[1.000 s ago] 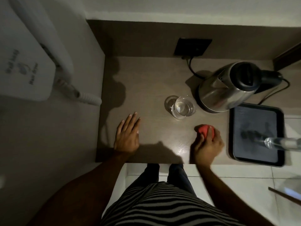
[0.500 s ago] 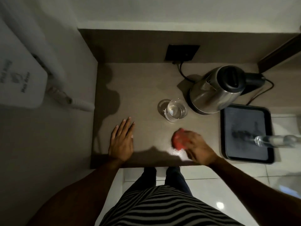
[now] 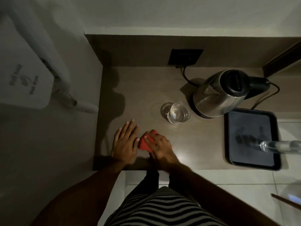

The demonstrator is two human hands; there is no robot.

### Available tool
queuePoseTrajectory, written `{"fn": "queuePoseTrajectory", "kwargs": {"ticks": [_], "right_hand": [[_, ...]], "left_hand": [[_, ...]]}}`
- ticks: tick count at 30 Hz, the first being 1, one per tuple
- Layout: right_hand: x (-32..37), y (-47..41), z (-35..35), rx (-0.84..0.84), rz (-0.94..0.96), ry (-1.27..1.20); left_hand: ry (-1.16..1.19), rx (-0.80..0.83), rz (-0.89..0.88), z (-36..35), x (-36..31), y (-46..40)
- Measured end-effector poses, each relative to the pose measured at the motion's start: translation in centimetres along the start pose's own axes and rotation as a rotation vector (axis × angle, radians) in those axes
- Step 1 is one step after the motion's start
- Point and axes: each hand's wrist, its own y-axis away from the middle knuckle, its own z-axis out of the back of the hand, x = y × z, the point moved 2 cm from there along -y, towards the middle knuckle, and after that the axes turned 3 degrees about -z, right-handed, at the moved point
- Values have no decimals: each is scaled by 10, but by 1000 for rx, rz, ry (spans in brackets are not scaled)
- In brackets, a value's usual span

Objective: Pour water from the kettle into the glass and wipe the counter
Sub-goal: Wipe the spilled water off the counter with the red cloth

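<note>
A steel kettle (image 3: 218,95) with a black lid stands on its base at the back right of the brown counter (image 3: 146,88). Just left of it is a clear glass (image 3: 178,115) holding water. My right hand (image 3: 160,146) presses a red cloth (image 3: 145,143) onto the counter near the front edge. My left hand (image 3: 126,141) lies flat on the counter with fingers spread, right beside the cloth and touching it.
A black tray (image 3: 252,139) sits at the counter's right end with a clear bottle (image 3: 280,146) over it. A black wall socket (image 3: 185,57) and the kettle's cord are behind. A white wall-mounted unit (image 3: 24,75) hangs on the left wall.
My right hand has slid the red cloth leftwards along the front of the counter, from near the tray to beside my left hand. The left hand stayed put.
</note>
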Motion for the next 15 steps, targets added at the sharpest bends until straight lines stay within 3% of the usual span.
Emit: {"fn": "queuePoseTrajectory", "kwargs": {"ticks": [3, 5, 10, 15], "right_hand": [[-49, 24, 24, 131, 253, 133], [-80, 44, 42, 102, 250, 196], [-115, 59, 69, -46, -180, 256], [-73, 54, 38, -318, -541, 20]], "left_hand": [[-39, 13, -9, -1, 1, -1], [-62, 27, -5, -2, 2, -1], [-72, 47, -20, -5, 2, -1], [-53, 33, -14, -3, 0, -1]]}}
